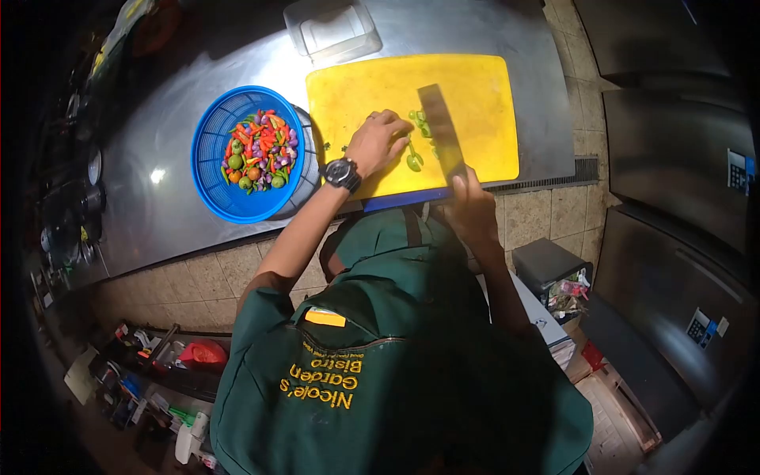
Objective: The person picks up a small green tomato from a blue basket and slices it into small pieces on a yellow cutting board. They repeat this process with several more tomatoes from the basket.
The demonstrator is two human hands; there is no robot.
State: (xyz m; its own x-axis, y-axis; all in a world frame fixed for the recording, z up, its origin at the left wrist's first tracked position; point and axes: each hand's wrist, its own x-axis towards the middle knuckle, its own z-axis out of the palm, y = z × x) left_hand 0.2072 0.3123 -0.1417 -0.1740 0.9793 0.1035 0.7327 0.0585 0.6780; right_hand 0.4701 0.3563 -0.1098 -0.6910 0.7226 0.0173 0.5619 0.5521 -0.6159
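Note:
My right hand [473,207] is wrapped round the handle of a cleaver [442,131]. Its broad rectangular blade points away from me over the yellow cutting board [356,83]. Just left of the blade lie cut green vegetable pieces [422,123]; their exact kind is hard to tell. My left hand [380,144], with a black watch at the wrist, rests on the board. Its fingers are bent together, the tips against the green pieces. Closer to me, another green piece [414,161] lies between the hand and the blade.
A blue plastic basket [207,131] of red, orange and green chillies, small purple shallots and green tomatoes stands left of the board. A clear plastic container [332,32] sits behind it on the steel table [178,174]. Dark steel cabinets [673,158] stand at the right.

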